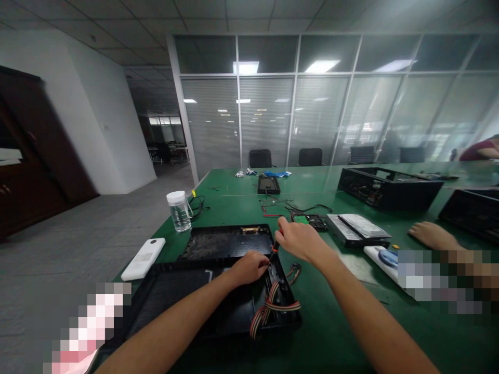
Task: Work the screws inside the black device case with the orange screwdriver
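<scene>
My right hand (298, 236) grips a screwdriver (276, 246) with a dark and red handle, its shaft slanting down to the left. Just below, my left hand (251, 267) has its fingers pinched by the shaft's lower end; what they hold is too small to make out. Both hands are over the right part of a black computer case panel (171, 285), an open, shallow tray. A striped ribbon of cables (268, 306) lies looped across its right edge. Behind it lies a second black panel (218, 244) with a brass-coloured strip.
At left stand a water bottle (179, 212) and a white power bank (143, 259). On the right are a disc drive (358, 228), a circuit board (312, 222), a black computer case (390, 189) and another person's hand (434, 236). Loose cables (312, 208) lie beyond my hands.
</scene>
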